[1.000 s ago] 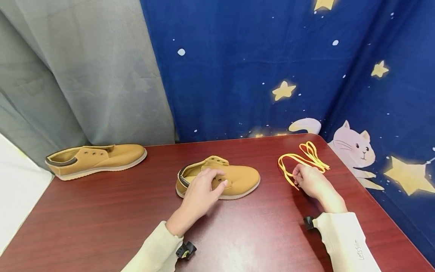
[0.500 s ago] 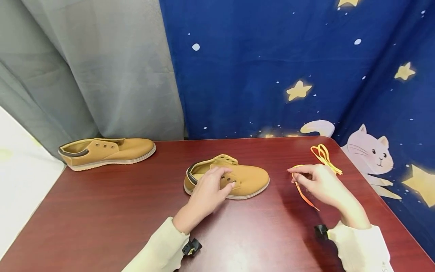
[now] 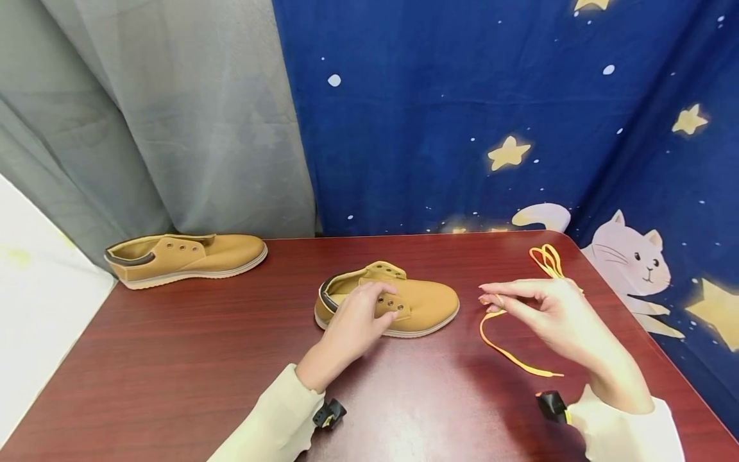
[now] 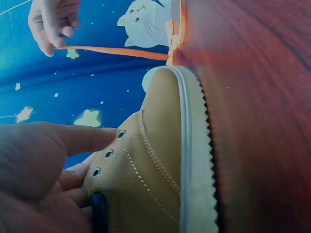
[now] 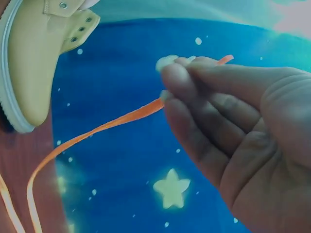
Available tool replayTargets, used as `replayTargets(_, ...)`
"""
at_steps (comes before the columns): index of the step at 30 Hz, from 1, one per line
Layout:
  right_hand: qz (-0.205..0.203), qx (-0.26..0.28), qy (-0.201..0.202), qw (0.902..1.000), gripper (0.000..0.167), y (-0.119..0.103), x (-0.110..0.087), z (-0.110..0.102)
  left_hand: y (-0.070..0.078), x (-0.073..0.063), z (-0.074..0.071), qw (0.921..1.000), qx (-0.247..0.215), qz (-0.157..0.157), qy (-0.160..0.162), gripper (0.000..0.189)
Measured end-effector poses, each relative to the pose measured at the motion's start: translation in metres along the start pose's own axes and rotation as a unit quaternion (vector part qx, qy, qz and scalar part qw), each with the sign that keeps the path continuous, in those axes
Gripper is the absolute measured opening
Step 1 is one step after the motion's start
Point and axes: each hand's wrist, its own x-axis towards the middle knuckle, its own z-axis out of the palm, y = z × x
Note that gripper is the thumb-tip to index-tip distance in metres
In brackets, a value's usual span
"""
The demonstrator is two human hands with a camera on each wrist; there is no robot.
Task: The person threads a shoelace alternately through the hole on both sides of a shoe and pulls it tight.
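Note:
A tan lace-up shoe (image 3: 428, 301) sits mid-table, toe to the right, its eyelets unlaced. My left hand (image 3: 356, 317) holds its near eyelet flap; in the left wrist view the thumb (image 4: 90, 138) lies at an eyelet and other fingers pass behind the flap. To the right of the shoe, my right hand (image 3: 562, 314) pinches a yellow-orange shoelace (image 3: 514, 360) between thumb and fingertips. One end hangs down toward me. In the right wrist view a short tip of lace (image 5: 226, 59) sticks out past the fingers, and a longer stretch runs down to the left.
A second tan shoe (image 3: 231, 253), also unlaced, stands at the back left of the dark red table (image 3: 173, 359). Looped lace (image 3: 547, 260) lies at the back right, partly behind the right hand. Grey and blue star-patterned curtains (image 3: 404, 128) hang behind the table.
My right hand has lifted a length of lace from the pile and drawn it a little left and nearer, its end now hanging free. The left hand stays at the shoe.

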Motion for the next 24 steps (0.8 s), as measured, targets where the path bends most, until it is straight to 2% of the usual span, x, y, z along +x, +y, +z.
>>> replayTargets(4,-0.067,-0.001,0.033,0.9972,0.037,-0.012,0.006,0.0,0.002,0.006,-0.004,0.999,0.01,-0.032,-0.03,0.034)
replayTargets(7,-0.115,0.025,0.034,0.9924,0.042,-0.019,0.013,0.0,0.003,0.009,-0.005,0.998,0.024,-0.044,-0.04,0.03)
replayTargets(9,-0.127,0.052,0.027,0.9901,0.042,-0.024,0.019,0.003,0.002,0.009,-0.005,0.998,0.029,-0.039,-0.04,0.024)
replayTargets(11,-0.123,0.068,0.023,0.9898,0.039,-0.027,0.023,0.007,0.0,0.008,-0.004,0.9981,0.038,-0.027,-0.039,0.018)
replayTargets(13,-0.096,0.064,0.023,0.993,0.035,-0.028,0.026,0.014,-0.001,0.006,-0.002,0.9982,0.044,-0.014,-0.037,0.017)
replayTargets(16,-0.032,0.053,0.014,0.998,0.027,-0.027,0.03,0.028,-0.001,0.005,0.0,0.9981,0.053,0.0,-0.03,0.019)
replayTargets(18,0.017,0.082,-0.01,0.9964,0.026,-0.025,0.034,0.038,-0.001,0.004,0.0,0.9984,0.051,0.001,-0.025,0.022)
replayTargets(20,0.064,0.134,-0.038,0.9882,0.025,-0.023,0.038,0.05,-0.001,0.003,0.0,0.9985,0.05,0.0,-0.023,0.025)
replayTargets(22,0.109,0.201,-0.067,0.971,0.025,-0.019,0.041,0.064,-0.001,0.003,0.0,0.9983,0.056,0.003,-0.017,0.026)
replayTargets(24,0.148,0.246,-0.092,0.9535,0.022,-0.016,0.044,0.079,-0.003,0.003,0.0,0.9976,0.067,0.009,-0.011,0.027)
